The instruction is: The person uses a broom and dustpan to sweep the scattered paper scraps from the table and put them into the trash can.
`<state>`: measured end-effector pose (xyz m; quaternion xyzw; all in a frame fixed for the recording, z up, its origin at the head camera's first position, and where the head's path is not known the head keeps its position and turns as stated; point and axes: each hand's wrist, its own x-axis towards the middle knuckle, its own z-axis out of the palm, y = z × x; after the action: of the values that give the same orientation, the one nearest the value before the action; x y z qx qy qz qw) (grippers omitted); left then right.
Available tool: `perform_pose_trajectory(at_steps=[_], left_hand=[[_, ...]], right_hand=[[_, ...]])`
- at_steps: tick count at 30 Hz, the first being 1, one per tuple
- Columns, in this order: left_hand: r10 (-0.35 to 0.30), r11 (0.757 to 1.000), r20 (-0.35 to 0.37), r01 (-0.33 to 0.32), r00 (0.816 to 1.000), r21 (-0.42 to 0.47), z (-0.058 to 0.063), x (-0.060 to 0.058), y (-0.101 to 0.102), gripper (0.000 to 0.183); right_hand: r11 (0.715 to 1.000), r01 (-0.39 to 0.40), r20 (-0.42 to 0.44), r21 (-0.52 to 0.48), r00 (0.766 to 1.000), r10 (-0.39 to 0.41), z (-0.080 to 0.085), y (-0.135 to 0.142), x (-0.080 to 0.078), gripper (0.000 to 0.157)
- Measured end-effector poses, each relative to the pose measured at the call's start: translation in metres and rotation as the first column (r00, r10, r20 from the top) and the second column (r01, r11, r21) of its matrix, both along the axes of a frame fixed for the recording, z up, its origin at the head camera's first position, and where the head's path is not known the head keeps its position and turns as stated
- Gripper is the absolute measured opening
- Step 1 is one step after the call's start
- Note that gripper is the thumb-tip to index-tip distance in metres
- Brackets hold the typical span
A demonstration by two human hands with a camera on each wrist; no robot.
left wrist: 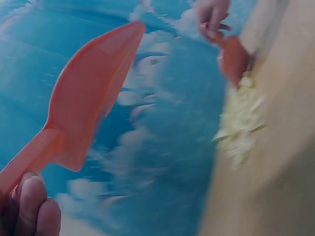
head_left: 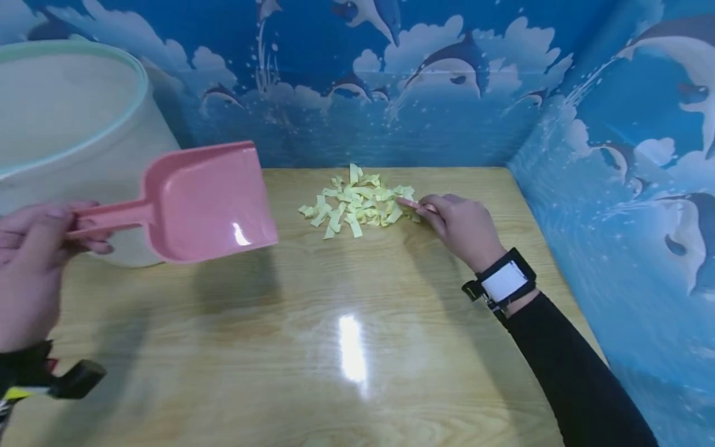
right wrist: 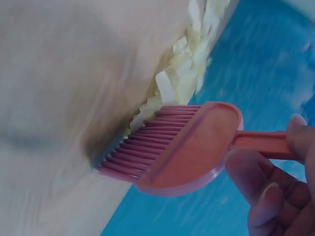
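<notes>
My left hand [head_left: 35, 267] grips the handle of a pink dustpan [head_left: 209, 202], held up above the table at the left with its flat edge facing right. In the right hand [head_left: 466, 228] is a small pink brush [right wrist: 189, 152], pinched by its handle between thumb and fingers. The brush's bristles [right wrist: 147, 147] point down at the tabletop, right at the edge of a pile of pale yellow paper scraps [head_left: 357, 205]. The scraps lie loosely heaped near the back of the table, to the left of the right hand.
A large whitish bin with a pale green rim [head_left: 146, 77] stands at the back left, partly behind the dustpan. Blue dolphin-print sheeting [head_left: 313, 124] rises along the back and right sides of the wooden table [head_left: 268, 372].
</notes>
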<state>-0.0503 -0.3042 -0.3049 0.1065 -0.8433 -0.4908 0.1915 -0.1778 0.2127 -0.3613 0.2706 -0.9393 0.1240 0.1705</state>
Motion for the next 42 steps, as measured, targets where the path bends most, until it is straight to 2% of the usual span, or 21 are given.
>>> perform_pose_trajectory(at_steps=[3, 7, 12, 17, 22, 26, 30, 33, 36, 39, 42], left_hand=[[-0.047, 0.998, 0.036, 0.045, 0.998, 0.053, -0.018, -0.002, 0.016, 0.038], [-0.136, 0.99, 0.043, 0.135, 0.99, 0.039, -0.054, -0.002, 0.03, 0.037], [-0.22, 0.975, 0.036, 0.22, 0.975, 0.026, -0.091, -0.002, 0.047, 0.032], [-0.275, 0.961, 0.041, 0.273, 0.961, 0.054, -0.112, 0.001, 0.058, 0.029], [-0.293, 0.955, 0.053, 0.29, 0.955, 0.06, -0.123, 0.002, 0.064, 0.027], [-0.305, 0.952, 0.069, 0.303, 0.95, 0.048, -0.126, 0.001, 0.067, 0.026], [-0.312, 0.95, 0.077, 0.312, 0.947, 0.014, -0.13, -0.001, 0.071, 0.024], [-0.311, 0.95, 0.076, 0.313, 0.947, -0.003, -0.132, -0.002, 0.074, 0.024], [-0.318, 0.948, 0.079, 0.32, 0.945, -0.007, -0.135, -0.002, 0.076, 0.023], [-0.329, 0.944, 0.076, 0.331, 0.941, -0.007, -0.136, -0.002, 0.076, 0.023], [-0.334, 0.942, 0.072, 0.335, 0.94, -0.011, -0.136, -0.001, 0.075, 0.023]], right_hand=[[0.997, -0.07, 0.011, -0.014, 0.998, 0.07, 0.006, -0.012, 0.025, 0.021], [0.992, -0.126, -0.025, -0.026, 0.992, 0.125, 0.018, -0.022, 0.05, 0.018], [0.99, -0.14, -0.059, -0.032, 0.989, 0.138, 0.023, -0.028, 0.052, 0.019], [0.987, -0.159, -0.017, -0.019, 0.987, 0.159, 0.013, -0.037, 0.055, 0.017], [0.975, -0.218, 0.034, -0.038, 0.975, 0.219, 0.016, -0.046, 0.074, 0.018], [0.965, -0.255, 0.013, -0.054, 0.967, 0.256, 0.026, -0.05, 0.083, 0.025], [0.974, -0.225, -0.029, -0.037, 0.974, 0.224, 0.029, -0.053, 0.072, 0.025], [0.983, -0.183, -0.023, 0.004, 0.983, 0.183, 0.022, -0.055, 0.057, 0.021], [0.987, -0.159, 0.008, 0.034, 0.987, 0.159, 0.013, -0.055, 0.052, 0.018], [0.985, -0.167, 0.049, 0.033, 0.985, 0.165, 0.011, -0.054, 0.062, 0.019], [0.98, -0.2, 0.066, 0.0, 0.978, 0.199, 0.016, -0.052, 0.078, 0.026]])
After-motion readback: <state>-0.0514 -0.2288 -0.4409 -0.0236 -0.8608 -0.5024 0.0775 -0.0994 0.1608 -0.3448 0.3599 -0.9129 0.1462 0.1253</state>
